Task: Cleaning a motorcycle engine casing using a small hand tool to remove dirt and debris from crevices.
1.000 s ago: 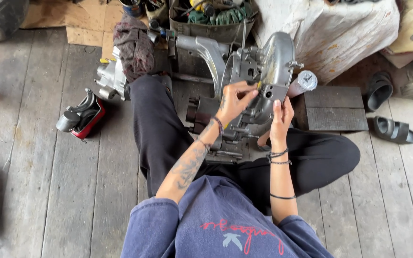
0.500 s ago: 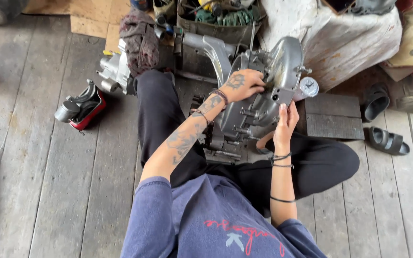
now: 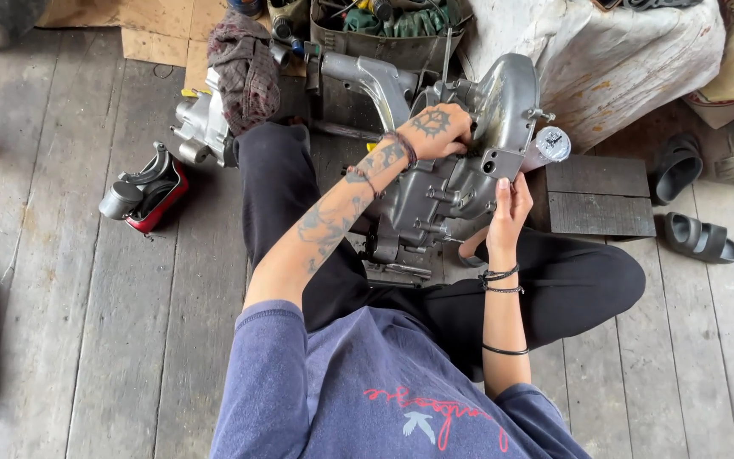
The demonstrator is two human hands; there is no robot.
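A grey metal engine casing (image 3: 460, 183) stands on the wooden floor between my legs. My left hand (image 3: 439, 132) reaches across and rests on the casing's upper part, fingers curled against the round silver cover (image 3: 507, 98). My right hand (image 3: 510, 208) presses flat against the casing's right edge, just below a bracket with a hole. A small round gauge (image 3: 551, 143) sticks out to the right of the casing. Whether my left hand holds a small part is hidden.
A red and grey engine part (image 3: 146, 194) lies to the left, and a silver part (image 3: 201, 127) under a dark rag (image 3: 244, 68). A tool tray (image 3: 384, 21) sits behind, a white sack (image 3: 605, 59) and wooden blocks (image 3: 596, 195) at right, black sandals (image 3: 694, 234) beyond.
My left hand has moved up from the casing's middle to its top near the round cover. My right hand stays on the right edge. The camera has shifted slightly.
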